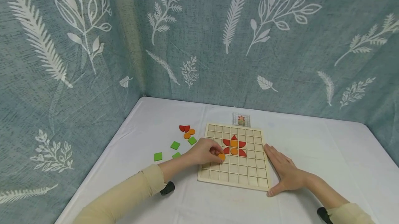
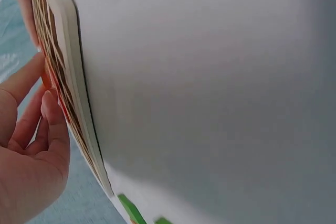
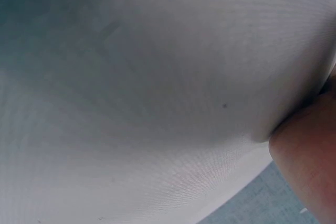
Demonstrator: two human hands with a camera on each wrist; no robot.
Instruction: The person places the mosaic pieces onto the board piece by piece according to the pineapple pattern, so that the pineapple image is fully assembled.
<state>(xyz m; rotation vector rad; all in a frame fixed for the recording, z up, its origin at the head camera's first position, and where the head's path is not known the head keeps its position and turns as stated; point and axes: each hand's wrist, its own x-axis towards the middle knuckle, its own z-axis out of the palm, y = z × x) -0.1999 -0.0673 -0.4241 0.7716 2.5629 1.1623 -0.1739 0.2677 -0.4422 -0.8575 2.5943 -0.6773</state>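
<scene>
My left hand point(image 1: 205, 152) pinches an orange disc point(image 1: 221, 156) between thumb and fingers, over the left part of a wooden grid board point(image 1: 230, 178). In the left wrist view the disc point(image 2: 46, 78) shows as an orange sliver between the fingertips. Upon the board, a red triangle point(image 1: 234, 137), an orange square point(image 1: 234, 143), another orange disc point(image 1: 234, 151) and several red curved pieces point(image 1: 242, 152) form a figure. Flat along the board's right edge rests my right hand point(image 1: 285, 168), fingers extended and thumb at the near corner. Only part of that hand point(image 3: 307, 156) appears in the right wrist view.
Left of the board lie several green squares point(image 1: 158, 156), two red pieces point(image 1: 187, 128) and two loose orange discs point(image 1: 187, 136). Behind the board is a small card with a grid picture point(image 1: 245, 123). A white cloth point(image 1: 318, 140) covers the table; patterned curtains point(image 1: 205, 78) stand behind and left.
</scene>
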